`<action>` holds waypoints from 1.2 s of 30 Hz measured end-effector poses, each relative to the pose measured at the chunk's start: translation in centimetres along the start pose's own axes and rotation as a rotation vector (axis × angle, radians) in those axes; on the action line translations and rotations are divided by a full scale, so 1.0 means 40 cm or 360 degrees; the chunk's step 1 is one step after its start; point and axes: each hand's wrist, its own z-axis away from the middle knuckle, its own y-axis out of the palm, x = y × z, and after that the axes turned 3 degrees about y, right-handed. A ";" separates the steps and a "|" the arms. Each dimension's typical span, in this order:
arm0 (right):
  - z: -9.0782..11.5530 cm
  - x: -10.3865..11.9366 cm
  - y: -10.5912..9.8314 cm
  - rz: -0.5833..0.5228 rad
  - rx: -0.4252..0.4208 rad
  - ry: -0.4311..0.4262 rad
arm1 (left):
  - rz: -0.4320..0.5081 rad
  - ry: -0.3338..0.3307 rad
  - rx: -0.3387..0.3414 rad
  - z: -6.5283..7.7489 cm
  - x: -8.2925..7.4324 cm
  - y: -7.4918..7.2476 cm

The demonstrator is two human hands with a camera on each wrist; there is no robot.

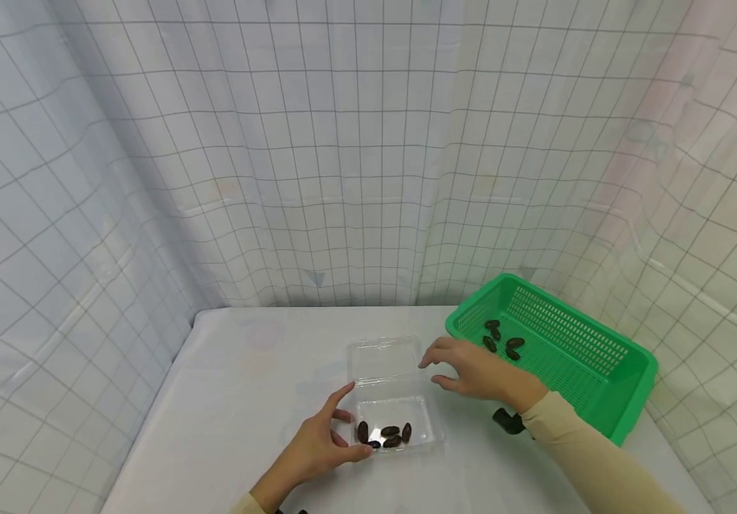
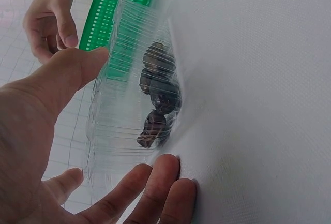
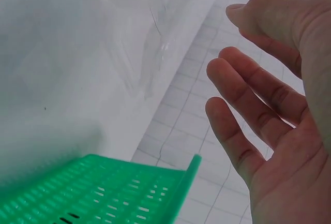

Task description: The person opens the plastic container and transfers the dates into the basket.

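Observation:
A clear plastic clamshell box (image 1: pixel 400 408) lies with its lid (image 1: pixel 384 360) folded back, away from me. Several dark brown, oval, date-like pieces (image 1: pixel 390 431) lie along its near side; the left wrist view shows them through the ridged wall. My left hand (image 1: pixel 317 442) holds the box at its near left corner, thumb (image 2: pixel 95 61) on the rim and fingers spread along the side. Beside the lid's right edge is my right hand (image 1: pixel 474 368), its fingers loosely bent with nothing between them; the right wrist view shows its palm (image 3: pixel 295 182) bare.
A green perforated basket (image 1: pixel 555 314) stands at the right, partly behind my right forearm, with several similar dark pieces (image 1: pixel 515 343) inside. Under the right wrist shows a black object (image 1: pixel 508 421). Small dark bits (image 1: pixel 303 511) appear at the bottom edge. Gridded white curtains (image 1: pixel 368 178) surround the table.

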 end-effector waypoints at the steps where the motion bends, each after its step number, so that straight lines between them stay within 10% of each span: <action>1: -0.002 0.003 0.004 0.0005 0.0013 -0.0010 | -0.0002 -0.0002 -0.0002 0.000 -0.001 0.000; 36: -0.061 0.082 0.107 -0.0019 0.0452 -0.0057 | -0.0016 -0.0024 0.0005 -0.005 -0.002 -0.001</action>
